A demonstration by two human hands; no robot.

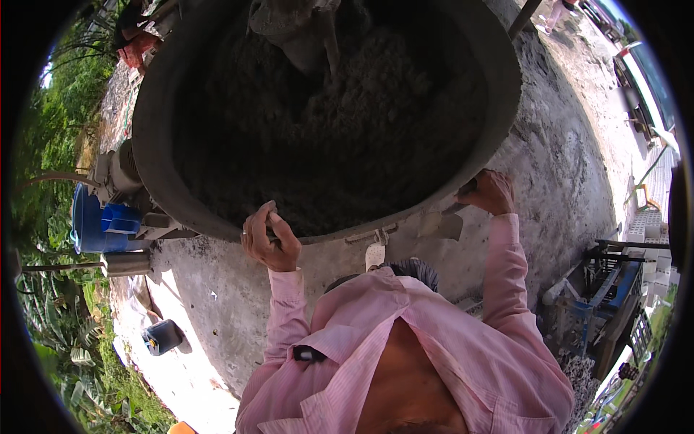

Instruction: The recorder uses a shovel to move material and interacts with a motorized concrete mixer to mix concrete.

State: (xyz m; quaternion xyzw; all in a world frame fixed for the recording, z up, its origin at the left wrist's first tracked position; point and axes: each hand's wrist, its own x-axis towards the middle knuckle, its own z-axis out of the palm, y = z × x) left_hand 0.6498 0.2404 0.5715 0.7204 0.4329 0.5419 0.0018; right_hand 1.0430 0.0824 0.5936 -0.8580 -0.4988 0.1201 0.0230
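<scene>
A large round mixer drum [504, 116] stands in front of me, with loose grey mortar mix [383, 90] inside. A mortar-coated mixing paddle [296, 36] reaches down into the mix at the far side. My left hand [271, 237] is at the near rim, its fingers curled and pinched together; whatever lies between the fingertips is too small to make out. On the right, just outside the rim, my right hand [493, 192] is closed around the handle of a trowel [439, 226]. The trowel's flat grey blade hangs beside the drum's outer wall.
Left of the drum are a motor [124, 168] and a blue bucket [88, 220]. A dark container [162, 337] sits on the ground at lower left. Metal equipment [596, 296] and pale blocks [654, 235] stand at right. Another person [136, 43] is at far left.
</scene>
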